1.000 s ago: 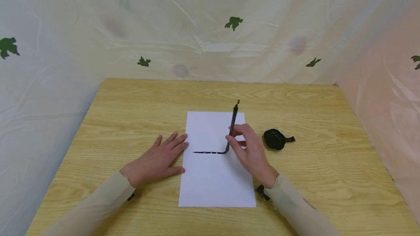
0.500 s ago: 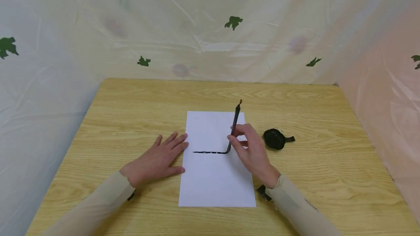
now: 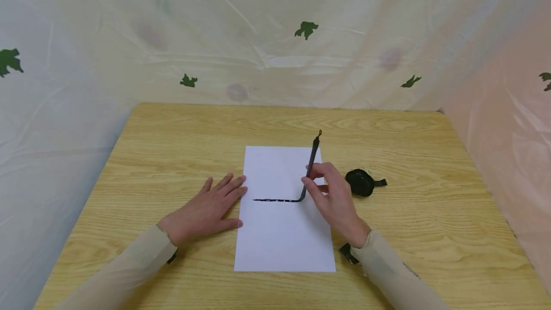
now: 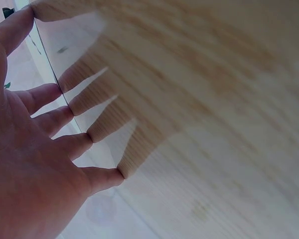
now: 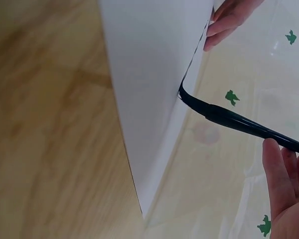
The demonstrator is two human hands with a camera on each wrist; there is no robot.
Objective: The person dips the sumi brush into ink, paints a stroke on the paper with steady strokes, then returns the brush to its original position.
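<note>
My right hand (image 3: 335,200) pinches a dark paintbrush (image 3: 313,158) between thumb and fingers, its handle leaning slightly right with a small loop on top. In the right wrist view the bent bristles of the brush (image 5: 194,103) press on the white sheet of paper (image 5: 144,74). A thin black line (image 3: 275,200), broken by small white gaps, runs across the paper (image 3: 280,243) from near its left edge to the bristles. My left hand (image 3: 206,209) lies with fingers spread, fingertips at the paper's left edge. The left wrist view shows its fingertips (image 4: 120,174) resting down on the surface.
A small black dish (image 3: 359,182) with a short handle sits on the wooden table (image 3: 422,195) right of the paper. Dark specks lie by its far rim. Pale sheeting (image 3: 258,23) with green leaf-like shapes hangs behind and at both sides.
My right hand and the brush have slid a little to the right, and the black line has grown longer that way. The left hand has stayed in place.
</note>
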